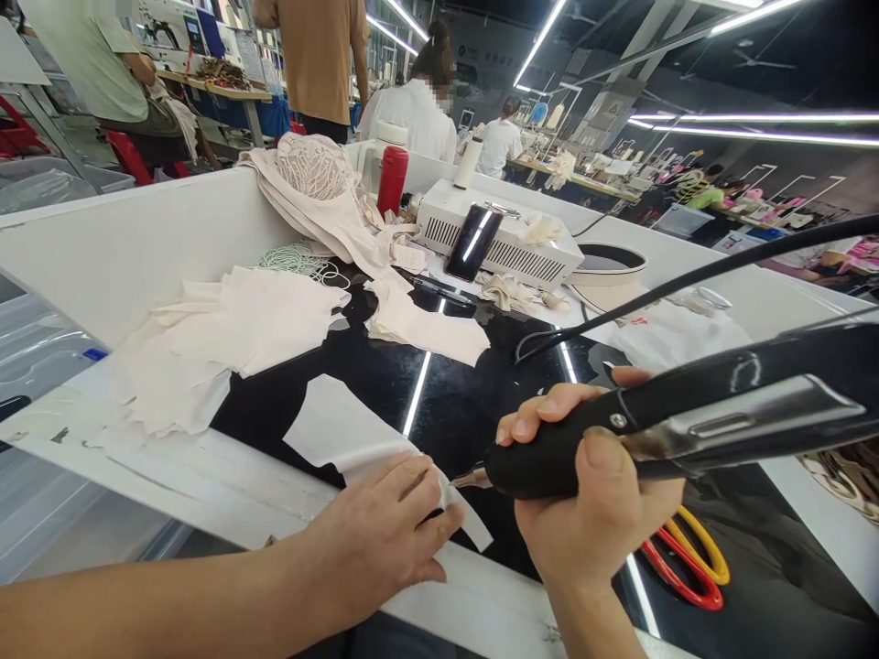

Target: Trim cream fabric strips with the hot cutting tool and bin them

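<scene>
A white fabric piece [343, 426] lies on the black glossy board [473, 394], narrowing towards the lower right. My left hand [391, 522] holds it against the surface with bent fingers near the narrow end. My right hand [591, 494] is closed around a black corded hand tool [687, 403] with a long metal lever. The tool's pointed metal tip [472, 479] is at the fabric's edge, beside my left fingertips. Whether the tip presses on the fabric I cannot tell. Red-and-yellow-handled scissors [693, 563] lie right of my right wrist, their blades hidden.
Cut fabric pieces [240, 316] are stacked at left, with another piece [426, 320] farther back. A phone [473, 243] leans on a white vented box [501, 229] near a red bottle [393, 180]. The black cable [687, 284] arches across the right. Co-workers sit and stand beyond the low partition.
</scene>
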Motion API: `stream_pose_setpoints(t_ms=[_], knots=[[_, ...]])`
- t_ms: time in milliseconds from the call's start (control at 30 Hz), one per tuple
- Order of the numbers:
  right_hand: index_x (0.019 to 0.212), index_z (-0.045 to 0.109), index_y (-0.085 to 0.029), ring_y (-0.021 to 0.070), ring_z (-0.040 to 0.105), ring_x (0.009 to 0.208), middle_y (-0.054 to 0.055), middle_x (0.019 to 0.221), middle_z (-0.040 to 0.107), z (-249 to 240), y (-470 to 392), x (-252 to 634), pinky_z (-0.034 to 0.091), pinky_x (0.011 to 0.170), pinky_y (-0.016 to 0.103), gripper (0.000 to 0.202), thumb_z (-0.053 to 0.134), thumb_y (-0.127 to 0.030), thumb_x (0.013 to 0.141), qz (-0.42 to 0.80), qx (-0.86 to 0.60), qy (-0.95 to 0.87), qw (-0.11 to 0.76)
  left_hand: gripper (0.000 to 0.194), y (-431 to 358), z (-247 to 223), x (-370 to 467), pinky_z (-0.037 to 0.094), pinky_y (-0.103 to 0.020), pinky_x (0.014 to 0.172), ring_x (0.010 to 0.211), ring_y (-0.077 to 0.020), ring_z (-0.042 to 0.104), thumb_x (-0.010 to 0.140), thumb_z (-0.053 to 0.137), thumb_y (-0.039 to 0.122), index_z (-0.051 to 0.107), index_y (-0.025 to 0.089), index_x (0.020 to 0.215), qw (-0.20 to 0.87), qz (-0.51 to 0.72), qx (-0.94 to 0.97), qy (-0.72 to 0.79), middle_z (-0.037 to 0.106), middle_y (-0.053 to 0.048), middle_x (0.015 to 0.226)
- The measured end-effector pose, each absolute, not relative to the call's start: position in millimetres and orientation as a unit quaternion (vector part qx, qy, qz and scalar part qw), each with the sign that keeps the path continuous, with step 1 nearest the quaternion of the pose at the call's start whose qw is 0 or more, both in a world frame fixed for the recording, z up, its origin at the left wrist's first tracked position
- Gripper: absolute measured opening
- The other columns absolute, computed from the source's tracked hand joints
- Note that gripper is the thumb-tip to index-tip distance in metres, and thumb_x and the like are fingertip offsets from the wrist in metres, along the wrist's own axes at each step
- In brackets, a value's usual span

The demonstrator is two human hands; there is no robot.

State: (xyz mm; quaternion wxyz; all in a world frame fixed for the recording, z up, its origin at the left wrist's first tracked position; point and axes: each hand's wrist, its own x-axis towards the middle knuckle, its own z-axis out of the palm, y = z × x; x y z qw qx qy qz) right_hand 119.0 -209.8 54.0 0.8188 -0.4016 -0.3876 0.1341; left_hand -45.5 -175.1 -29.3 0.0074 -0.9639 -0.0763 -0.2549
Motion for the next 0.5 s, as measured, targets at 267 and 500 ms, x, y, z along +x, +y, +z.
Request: stream_pose_setpoints(t_ms=[267, 500], knots=[[0.118, 0.060, -0.026, 0.0137, 0.062, 0.052, -0.007, 0.077, 0.068, 52, -199, 119, 0.056, 0.048, 0.028, 0.042, 0.082, -0.035, 0.083, 0.130, -0.376, -0.398, 0.827, 0.078, -175, -30, -46, 0.057, -0.041, 0.106, 0.114, -0.0302, 0.070, 0.076, 0.099, 0.059, 0.064, 0.014, 0.130, 0.016, -0.253, -0.964, -0.077, 0.073, -0.009, 0.112], [0.117, 0.059, -0.025, 0.0129, 0.064, 0.055, -0.007, 0.079, 0.068, 50, -199, 118, 0.057, 0.051, 0.028, 0.038, 0.081, -0.030, 0.087, 0.149, -0.387, -0.399, 0.817, 0.082, -175, -27, -49, 0.055, -0.043, 0.109, 0.116, -0.0306, 0.070, 0.073, 0.100, 0.060, 0.064, 0.015, 0.130, -0.005, -0.262, -0.962, -0.071, 0.074, -0.010, 0.116]])
